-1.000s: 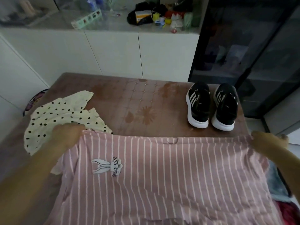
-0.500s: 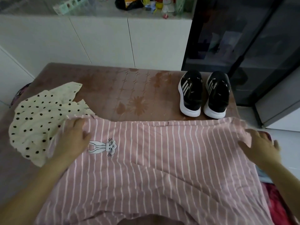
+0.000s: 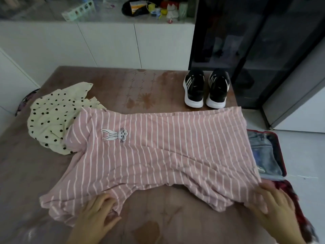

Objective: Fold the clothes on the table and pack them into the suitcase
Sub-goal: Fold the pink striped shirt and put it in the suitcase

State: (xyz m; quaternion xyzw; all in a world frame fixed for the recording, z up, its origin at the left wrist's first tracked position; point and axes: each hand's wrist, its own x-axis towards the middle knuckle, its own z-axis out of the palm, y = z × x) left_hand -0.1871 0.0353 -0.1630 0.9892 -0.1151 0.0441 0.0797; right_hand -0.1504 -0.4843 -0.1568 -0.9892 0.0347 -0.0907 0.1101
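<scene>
Striped dress (image 3: 158,152) now fully flat

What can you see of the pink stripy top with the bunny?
The pink top looks like soft cloth with thin white stripes and a small white bunny print. It lies spread sideways on the brown table, slightly wrinkled. One sleeve overlaps the polka-dot garment; its hem end reaches over the suitcase. The left hand rests on the near sleeve, the right hand on the near hem corner.
</scene>
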